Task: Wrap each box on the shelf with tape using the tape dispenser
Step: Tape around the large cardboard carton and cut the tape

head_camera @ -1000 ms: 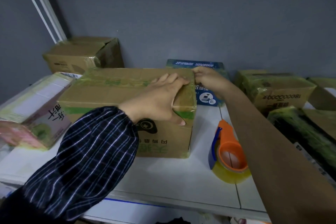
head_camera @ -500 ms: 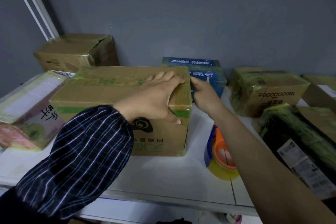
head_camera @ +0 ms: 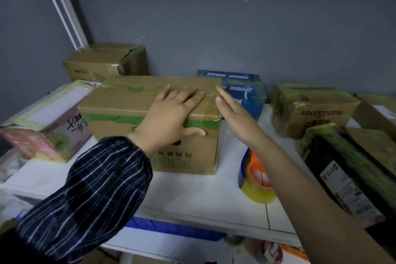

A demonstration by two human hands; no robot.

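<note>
A brown cardboard box (head_camera: 120, 111) with green print and clear tape stands mid-shelf. My left hand (head_camera: 171, 113) lies flat over its right top edge, fingers spread on the tape, thumb down the front face. My right hand (head_camera: 233, 113) is held flat and straight against the box's right side, fingers pointing to the top corner. The tape dispenser (head_camera: 256, 176), orange and blue with a yellowish roll, rests on the white shelf (head_camera: 192, 195) right of the box, partly hidden by my right forearm.
Taped boxes surround the middle one: a brown one (head_camera: 102, 62) at the back left, a pink-and-white one (head_camera: 47, 122) left, a blue one (head_camera: 240, 90) behind, a brown one (head_camera: 310, 109) right, and a dark package (head_camera: 347, 165) at the far right. A grey wall backs the shelf.
My right hand has drawn back from behind the box's top right corner and now lies flat along its right side. My left hand has opened from a grip to a flat press.
</note>
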